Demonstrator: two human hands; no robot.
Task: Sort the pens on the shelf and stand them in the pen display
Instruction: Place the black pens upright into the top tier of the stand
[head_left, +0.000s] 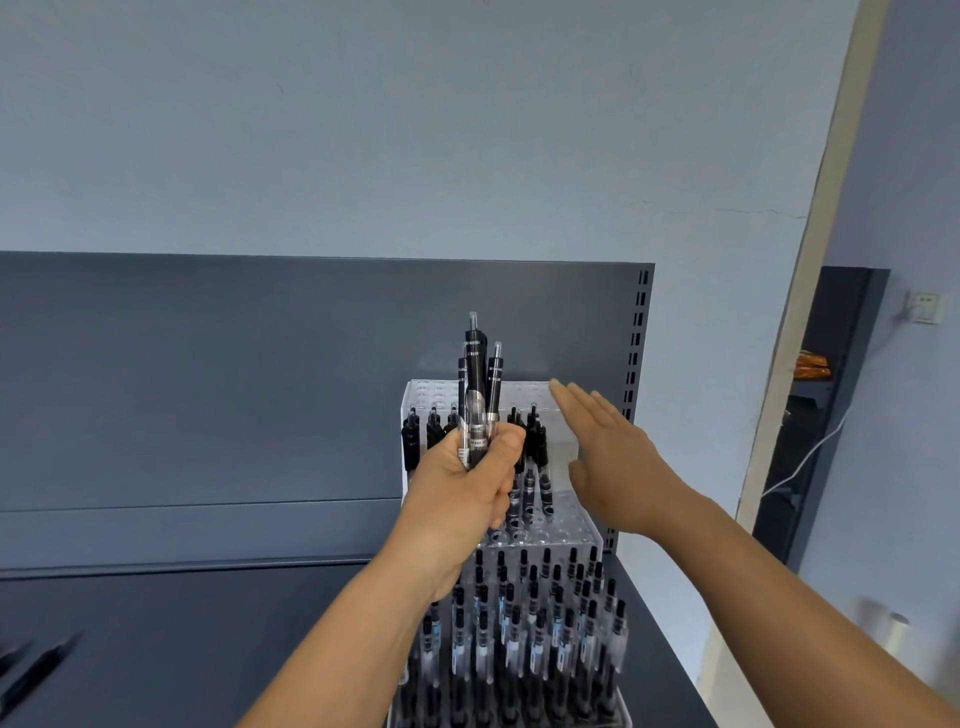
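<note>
Left hand (470, 480): fist curled round a bunch of pens (477, 395), thumb pressed across their barrels; it is raised in front of the upper display, over its left half.
Bunch: about three or four black-and-clear pens, upright, clicker ends up, tips hidden in the fist (exact count hard to tell).
Right hand (615, 457): flat, fingers straight and together, holding nothing; it hovers over the right side of the upper display, fingertips toward its back edge.
Upper display (563, 530): clear block with rows of holes, standing on the dark shelf (182, 639); several black pens stand in its left and middle holes, the front and right holes show bare.
Lower display (519, 639): just in front of and below the upper display, packed with upright pens in rows.
Loose pens (31, 670): dark, blurred shapes lying on the shelf, well to the left of the upper display.
</note>
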